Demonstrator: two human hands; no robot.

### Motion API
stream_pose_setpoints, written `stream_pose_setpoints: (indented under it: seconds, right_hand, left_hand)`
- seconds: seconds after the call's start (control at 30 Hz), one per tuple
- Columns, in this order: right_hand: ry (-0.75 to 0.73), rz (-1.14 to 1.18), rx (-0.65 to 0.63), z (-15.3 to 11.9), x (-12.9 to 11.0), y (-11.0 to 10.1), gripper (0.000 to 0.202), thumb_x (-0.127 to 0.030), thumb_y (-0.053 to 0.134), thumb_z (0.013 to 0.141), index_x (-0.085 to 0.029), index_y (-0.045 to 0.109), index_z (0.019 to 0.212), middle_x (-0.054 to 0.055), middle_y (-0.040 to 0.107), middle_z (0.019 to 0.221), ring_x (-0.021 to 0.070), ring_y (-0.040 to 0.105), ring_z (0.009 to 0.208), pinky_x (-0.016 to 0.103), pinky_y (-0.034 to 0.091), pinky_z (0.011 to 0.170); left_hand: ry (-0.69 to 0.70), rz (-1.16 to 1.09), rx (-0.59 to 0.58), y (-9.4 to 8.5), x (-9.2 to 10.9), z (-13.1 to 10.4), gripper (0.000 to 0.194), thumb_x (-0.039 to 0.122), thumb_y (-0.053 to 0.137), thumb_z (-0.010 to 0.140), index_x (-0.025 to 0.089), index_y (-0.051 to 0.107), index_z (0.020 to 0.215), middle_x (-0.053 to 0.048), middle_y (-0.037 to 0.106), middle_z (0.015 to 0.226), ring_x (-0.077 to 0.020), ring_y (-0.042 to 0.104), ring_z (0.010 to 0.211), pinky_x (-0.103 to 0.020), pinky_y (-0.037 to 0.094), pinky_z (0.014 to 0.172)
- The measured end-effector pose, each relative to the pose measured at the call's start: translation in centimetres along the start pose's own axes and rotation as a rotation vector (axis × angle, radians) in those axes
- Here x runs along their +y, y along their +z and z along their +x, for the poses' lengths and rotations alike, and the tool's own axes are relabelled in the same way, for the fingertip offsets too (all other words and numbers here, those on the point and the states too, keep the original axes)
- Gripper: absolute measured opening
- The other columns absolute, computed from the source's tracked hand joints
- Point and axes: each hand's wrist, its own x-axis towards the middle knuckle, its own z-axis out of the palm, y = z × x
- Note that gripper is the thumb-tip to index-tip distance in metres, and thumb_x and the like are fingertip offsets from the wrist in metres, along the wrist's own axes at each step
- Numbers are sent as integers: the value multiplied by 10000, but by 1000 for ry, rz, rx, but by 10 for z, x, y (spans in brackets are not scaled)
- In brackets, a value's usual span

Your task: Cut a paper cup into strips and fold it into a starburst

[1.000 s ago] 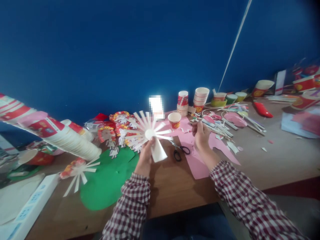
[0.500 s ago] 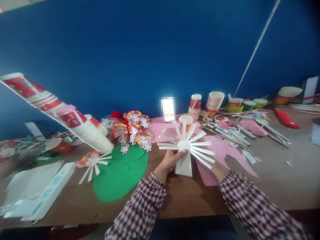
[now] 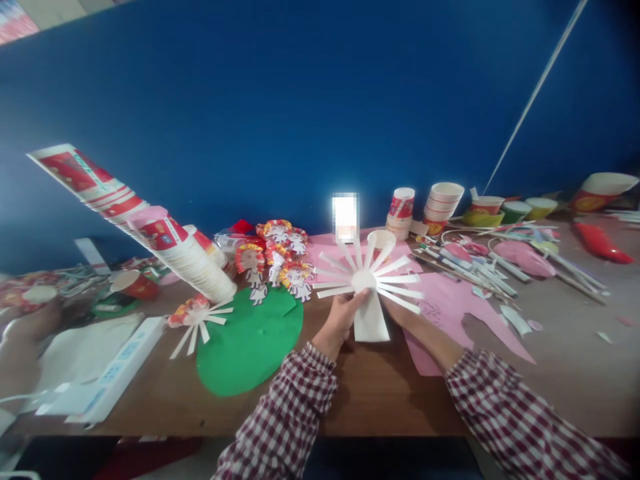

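Observation:
A paper cup cut into white strips [image 3: 364,281] spreads out in front of me like a sun, its round bottom in the middle. One wide uncut strip hangs down below. My left hand [image 3: 346,313] grips it with the thumb pressed on the front near the round bottom, the other fingers behind. Reaching in from the right, my right hand [image 3: 403,319] passes behind the lower right strips; its fingers are hidden there. Behind the strips stands an upright paper cup [image 3: 383,241]. Pink paper [image 3: 440,307] lies under my right forearm.
A long leaning stack of paper cups [image 3: 185,260] and a green paper sheet [image 3: 250,347] are on the left. Beside them lie paper lion figures [image 3: 275,260] and another cut cup [image 3: 203,320]. Pens [image 3: 470,270] lie right. At far left is another person's blurred hand [image 3: 20,353].
My right hand has moved inward, from beside the right-hand strips to behind the cut cup. My left hand keeps its hold. The view has turned slightly left.

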Motion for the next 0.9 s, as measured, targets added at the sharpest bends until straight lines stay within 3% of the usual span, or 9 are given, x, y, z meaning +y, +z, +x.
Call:
stream_pose_setpoints:
  seconds: [0.13, 0.27, 0.37, 0.47, 0.7, 0.9]
  right_hand:
    - [-23, -55, -17, 10, 6, 9, 316, -473, 499, 816, -213, 674, 779, 75, 689, 818, 267, 630, 880, 433, 487, 860]
    - [-9, 21, -137, 3, 2, 7, 457, -462, 340, 910, -175, 685, 822, 77, 691, 801, 246, 639, 799, 382, 506, 766]
    - [-33, 54, -221, 1, -4, 6, 459, -470, 343, 914, -169, 688, 871, 56, 694, 809, 215, 633, 754, 328, 509, 710]
    - [-38, -1, -270, 1, -7, 8, 415, -481, 431, 881, -159, 677, 969, 46, 699, 835, 209, 633, 754, 301, 508, 676]
    - [78, -71, -262, -1, -1, 11, 421, -467, 491, 854, -200, 632, 1148, 50, 687, 1065, 254, 633, 964, 358, 500, 840]
    - [124, -94, -287, -1, -3, 9, 387, -454, 452, 877, -246, 632, 1148, 16, 703, 1005, 236, 647, 914, 345, 508, 817]
  left_hand:
    - [62, -51, 98, -1, 5, 3, 436, 413, 791, 580, 92, 693, 859, -89, 701, 736, -186, 647, 634, -300, 505, 634]
    - [131, -117, 157, -4, 6, 8, 423, 398, 787, 591, 103, 678, 874, -81, 704, 767, -186, 656, 664, -302, 512, 663]
    - [126, -122, 176, -5, 5, 9, 425, 407, 781, 597, 99, 673, 869, -85, 703, 763, -196, 661, 678, -309, 517, 671]
    - [106, -99, 167, -3, 4, 7, 439, 410, 784, 588, 94, 673, 872, -90, 702, 747, -213, 668, 687, -325, 519, 678]
    - [78, -68, 139, 2, 3, 4, 406, 381, 793, 584, 87, 683, 842, -88, 704, 726, -205, 662, 636, -317, 521, 641]
    - [112, -79, 90, 2, 2, 6, 402, 359, 775, 624, 87, 687, 906, -113, 719, 807, -230, 678, 742, -341, 529, 722]
